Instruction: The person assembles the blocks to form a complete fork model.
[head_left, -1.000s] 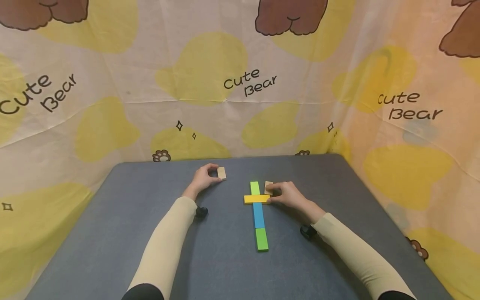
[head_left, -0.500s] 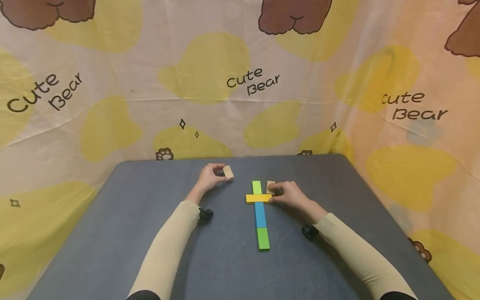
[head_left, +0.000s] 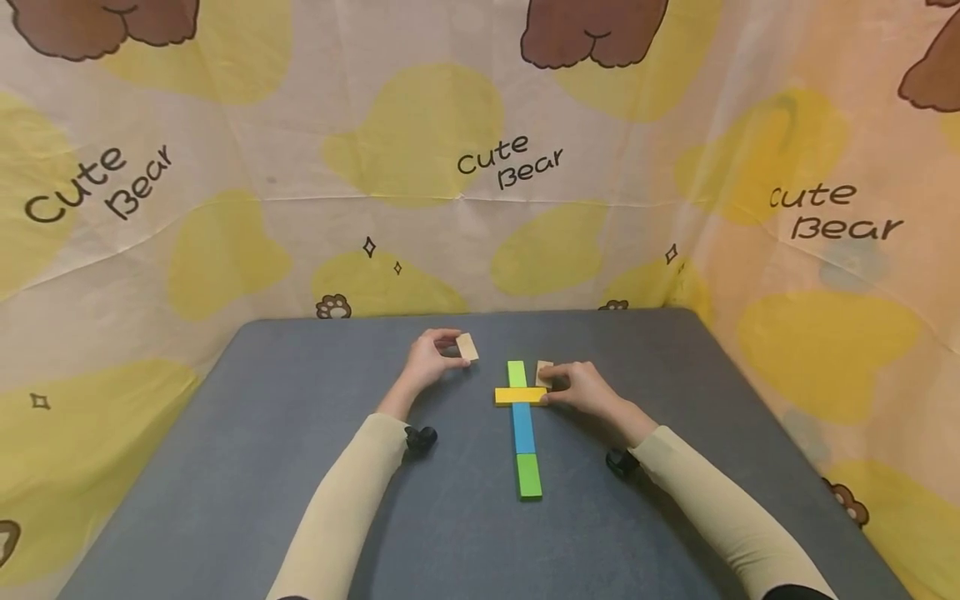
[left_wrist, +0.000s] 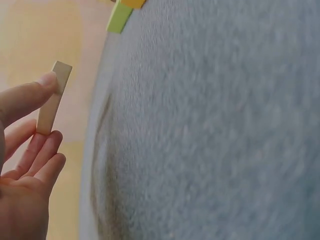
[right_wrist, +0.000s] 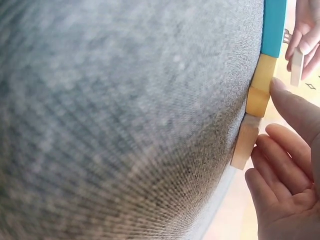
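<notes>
In the head view, my left hand (head_left: 427, 362) pinches a small plain wooden block (head_left: 467, 347) above the table, thumb on one end and fingers on the other. My right hand (head_left: 588, 392) grips a second wooden block (right_wrist: 246, 142) lying against the far side of a yellow block (head_left: 506, 397); the right thumb is at the yellow block's right end. That yellow block lies crosswise over a straight row: a light green block (head_left: 517, 372) at the far end, a blue block (head_left: 523, 427) in the middle and a green block (head_left: 528, 477) nearest.
A grey cloth-covered table (head_left: 285, 467) lies beneath everything. Behind it and along the sides hangs a printed curtain (head_left: 420, 142) with yellow patches, bears and lettering. Dark wrist cameras (head_left: 422, 439) are strapped under both wrists.
My left hand has carried its wooden block rightward, closer to the row, and the block has tilted slightly. The right hand stays beside the yellow block. The head view has shifted slightly.
</notes>
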